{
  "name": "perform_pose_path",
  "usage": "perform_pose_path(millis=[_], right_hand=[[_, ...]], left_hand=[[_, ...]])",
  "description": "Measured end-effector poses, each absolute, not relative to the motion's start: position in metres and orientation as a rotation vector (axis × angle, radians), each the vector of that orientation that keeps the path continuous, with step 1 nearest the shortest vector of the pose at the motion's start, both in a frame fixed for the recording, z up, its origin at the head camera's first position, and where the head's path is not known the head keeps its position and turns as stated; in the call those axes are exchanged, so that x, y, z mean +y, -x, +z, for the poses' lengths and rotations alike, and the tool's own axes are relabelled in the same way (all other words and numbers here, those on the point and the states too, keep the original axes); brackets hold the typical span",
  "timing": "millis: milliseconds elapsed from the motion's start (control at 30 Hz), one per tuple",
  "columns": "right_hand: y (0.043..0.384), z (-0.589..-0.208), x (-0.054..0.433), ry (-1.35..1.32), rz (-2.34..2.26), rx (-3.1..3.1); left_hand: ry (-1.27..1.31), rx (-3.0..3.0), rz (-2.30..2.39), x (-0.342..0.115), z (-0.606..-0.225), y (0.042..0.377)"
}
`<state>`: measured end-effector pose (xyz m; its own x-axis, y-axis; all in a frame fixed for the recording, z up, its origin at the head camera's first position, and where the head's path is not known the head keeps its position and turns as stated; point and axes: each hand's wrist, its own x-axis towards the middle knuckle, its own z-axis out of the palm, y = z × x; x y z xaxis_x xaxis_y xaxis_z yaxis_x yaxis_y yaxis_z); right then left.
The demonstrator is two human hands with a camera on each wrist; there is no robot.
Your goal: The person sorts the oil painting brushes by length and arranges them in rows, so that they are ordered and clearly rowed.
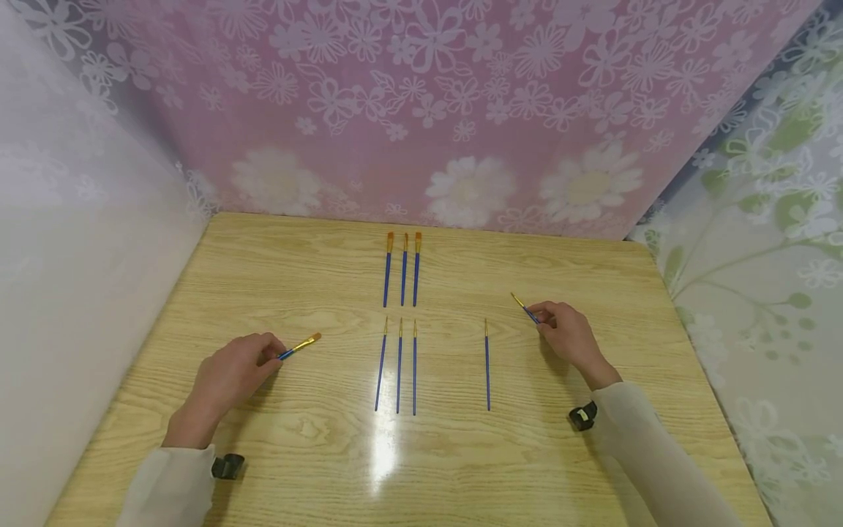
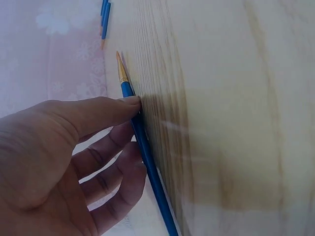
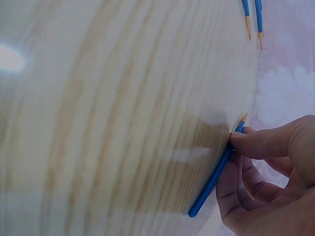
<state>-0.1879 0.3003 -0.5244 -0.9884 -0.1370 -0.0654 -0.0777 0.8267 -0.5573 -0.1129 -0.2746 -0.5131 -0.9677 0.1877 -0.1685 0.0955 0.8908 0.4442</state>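
Note:
On the left side of the table, my left hand pinches a blue paintbrush between thumb and fingers. Its orange bristles point toward the table's middle. Over on the right, my right hand pinches a thinner blue paintbrush, its tip pointing away to the upper left in the head view. Nearest to that hand on the table lies a single fine paintbrush, tip away from me. Both held brushes are close over the tabletop in the wrist views.
Three fine paintbrushes lie side by side mid-table. Behind them is a row of three broader paintbrushes with orange bristles. The wooden table meets a pink flowered curtain at its back edge, with pale cloth on both sides.

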Motion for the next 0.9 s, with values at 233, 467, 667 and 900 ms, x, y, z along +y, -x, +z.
perform_pose_path(millis=[233, 467, 667, 900], right_hand=[[0.188, -0.524, 0.300, 0.171, -0.874, 2.910], [0.188, -0.524, 0.300, 0.173, -0.868, 2.909], [0.187, -0.523, 0.299, 0.163, -0.875, 2.900], [0.187, -0.521, 0.298, 0.159, -0.878, 2.895]], left_hand=[[-0.238, 2.900, 0.644, -0.271, -0.510, 0.116], [-0.330, 2.949, 0.698, -0.264, -0.508, 0.122], [-0.394, 2.963, 0.743, -0.256, -0.509, 0.127], [-0.407, 2.930, 0.758, -0.243, -0.505, 0.136]])
